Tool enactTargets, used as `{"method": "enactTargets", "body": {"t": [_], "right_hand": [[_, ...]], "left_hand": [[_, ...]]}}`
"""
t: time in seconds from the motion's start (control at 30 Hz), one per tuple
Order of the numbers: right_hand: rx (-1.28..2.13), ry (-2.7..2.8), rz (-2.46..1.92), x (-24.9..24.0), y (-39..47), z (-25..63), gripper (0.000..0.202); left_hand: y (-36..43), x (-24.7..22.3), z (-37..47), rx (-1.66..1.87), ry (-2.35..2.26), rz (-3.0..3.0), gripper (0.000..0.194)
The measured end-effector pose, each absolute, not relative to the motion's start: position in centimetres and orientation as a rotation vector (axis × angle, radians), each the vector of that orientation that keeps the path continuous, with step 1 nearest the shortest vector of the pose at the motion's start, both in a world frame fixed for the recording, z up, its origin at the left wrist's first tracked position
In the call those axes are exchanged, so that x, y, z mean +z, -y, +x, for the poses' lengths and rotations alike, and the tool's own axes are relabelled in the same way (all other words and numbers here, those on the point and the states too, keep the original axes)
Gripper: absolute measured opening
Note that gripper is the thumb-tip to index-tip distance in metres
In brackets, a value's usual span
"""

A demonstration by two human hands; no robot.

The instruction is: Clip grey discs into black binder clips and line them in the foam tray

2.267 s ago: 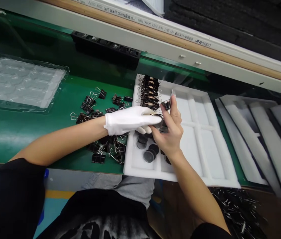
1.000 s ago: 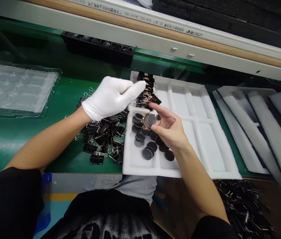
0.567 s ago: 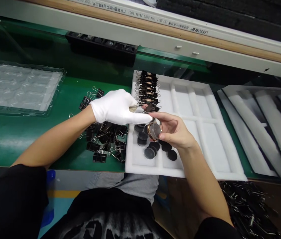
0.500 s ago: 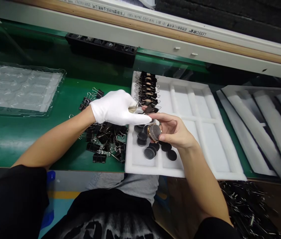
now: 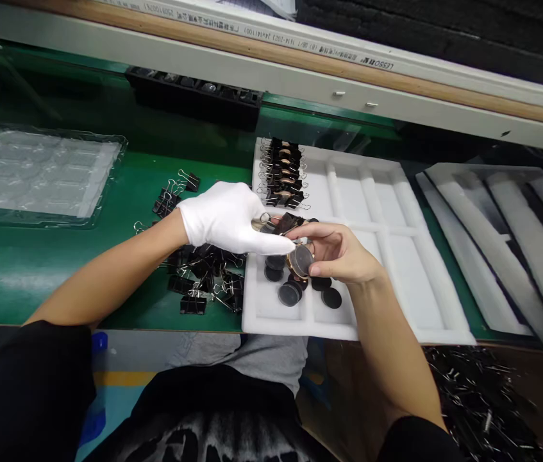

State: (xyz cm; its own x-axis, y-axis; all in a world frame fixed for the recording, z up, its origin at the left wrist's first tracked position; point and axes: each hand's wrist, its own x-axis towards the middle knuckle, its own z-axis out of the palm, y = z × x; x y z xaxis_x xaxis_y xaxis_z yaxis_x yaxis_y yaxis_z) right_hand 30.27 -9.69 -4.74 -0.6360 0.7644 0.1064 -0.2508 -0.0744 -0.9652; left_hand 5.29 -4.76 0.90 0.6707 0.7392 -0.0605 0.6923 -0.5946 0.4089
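Observation:
My left hand [image 5: 233,218], in a white glove, is closed on a black binder clip [image 5: 287,223] by its wire handle. Bare, my right hand [image 5: 341,253] grips a round disc piece [image 5: 300,260] with a gold-coloured rim between thumb and fingers. Both hands meet over the left part of a white foam tray [image 5: 396,256]. Black round discs [image 5: 331,298] lie in the tray's near compartments. At the tray's far left stands a row of clipped pieces [image 5: 284,173]. Loose black binder clips [image 5: 193,304] are piled on the green table left of the tray.
A clear plastic tray [image 5: 40,173] lies on the green table [image 5: 21,269] at the left. More white foam trays [image 5: 477,244] lean at the right. Below them is a heap of black clips [image 5: 483,398]. A black box [image 5: 197,93] sits at the back under a rail.
The clip in my left hand has moved slightly towards me, away from the clipped row. My right hand and the disc piece have shifted only a little.

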Motion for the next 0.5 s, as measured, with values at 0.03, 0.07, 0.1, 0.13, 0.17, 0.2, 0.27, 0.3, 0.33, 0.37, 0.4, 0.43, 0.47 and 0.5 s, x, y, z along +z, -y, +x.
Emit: {"method": "enactTargets", "body": {"t": [0.03, 0.07, 0.1, 0.13, 0.17, 0.2, 0.27, 0.3, 0.33, 0.37, 0.4, 0.43, 0.47, 0.5], "right_hand": [[1.809, 1.468, -0.578, -4.7, 9.7, 30.2, 0.051], [1.820, 1.457, -0.587, -4.7, 9.7, 30.2, 0.050], [1.826, 1.448, -0.606, -4.6, 9.7, 30.2, 0.049], [1.826, 1.445, -0.625, -4.6, 9.7, 30.2, 0.048], [1.819, 1.446, -0.637, -4.6, 9.7, 30.2, 0.048], [1.807, 1.451, -0.639, -4.5, 9.7, 30.2, 0.048], [1.773, 1.469, -0.632, -4.5, 9.7, 30.2, 0.047], [1.749, 1.477, -0.641, -4.4, 9.7, 30.3, 0.046], [1.712, 1.479, -0.669, -4.4, 9.7, 30.3, 0.046], [1.655, 1.474, -0.717, -4.3, 9.7, 30.4, 0.047], [1.581, 1.461, -0.780, -4.3, 9.7, 30.5, 0.050], [1.491, 1.437, -0.851, -4.3, 9.6, 30.5, 0.055], [1.395, 1.405, -0.922, -4.2, 9.5, 30.6, 0.061], [1.305, 1.367, -0.989, -4.2, 9.4, 30.6, 0.068]], "left_hand": [[4.8, 0.8, 5.3, 0.158, -1.103, 2.512, 0.058], [4.9, 0.7, 5.4, 0.174, -1.082, 2.545, 0.057], [4.9, 0.6, 5.5, 0.211, -1.065, 2.581, 0.056], [5.0, 0.4, 5.6, 0.264, -1.051, 2.614, 0.055], [5.1, 0.2, 5.8, 0.320, -1.041, 2.641, 0.054], [5.1, 0.0, 5.9, 0.375, -1.035, 2.655, 0.054], [5.1, -0.2, 6.0, 0.463, -1.033, 2.643, 0.053], [5.0, -0.3, 6.1, 0.497, -1.036, 2.621, 0.053], [4.9, -0.3, 6.0, 0.521, -1.036, 2.590, 0.052], [4.8, -0.2, 5.9, 0.538, -1.028, 2.554, 0.052], [4.7, -0.2, 5.8, 0.549, -1.011, 2.513, 0.051], [4.6, -0.1, 5.7, 0.557, -0.987, 2.468, 0.051], [4.5, 0.0, 5.5, 0.559, -0.956, 2.420, 0.051], [4.5, 0.1, 5.4, 0.556, -0.918, 2.370, 0.052]]}}
